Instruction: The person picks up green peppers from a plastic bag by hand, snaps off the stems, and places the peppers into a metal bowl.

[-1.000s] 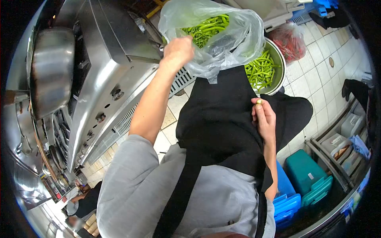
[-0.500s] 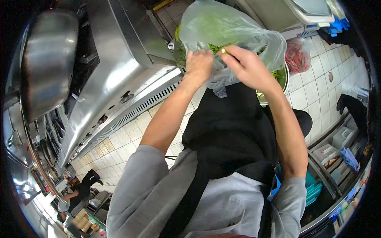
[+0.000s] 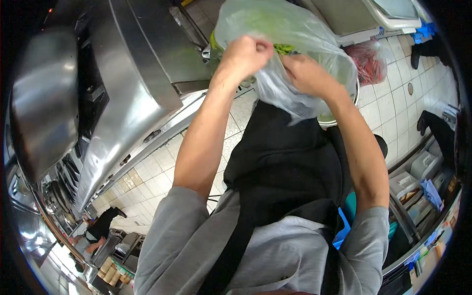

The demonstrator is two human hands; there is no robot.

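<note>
A translucent plastic bag (image 3: 275, 22) with a gathered mouth lies in front of my knees. Slim green vegetables (image 3: 283, 48) show through its opening. My left hand (image 3: 244, 58) is at the left side of the opening, its fingers curled into a pinch and slightly blurred. Whatever they hold is too small to make out. At the right side of the opening is my right hand (image 3: 310, 74), fingers bent together against the bag's edge and the greens. Its fingertips are partly hidden. Under the bag, part of a round metal pot's rim (image 3: 357, 93) is visible.
A steel cooking range (image 3: 132, 88) runs along the left, with a big pan (image 3: 46, 98) on it. A bag of red chillies (image 3: 366, 61) sits on the tiled floor (image 3: 388, 105) at right. Containers (image 3: 425, 164) stand at far right. Other people are at the edges.
My left hand has lifted and turned, its fingers now curled above the opening. My right hand has lowered slightly toward the bag's edge; the pale-tipped green piece it pinched is no longer visible.
</note>
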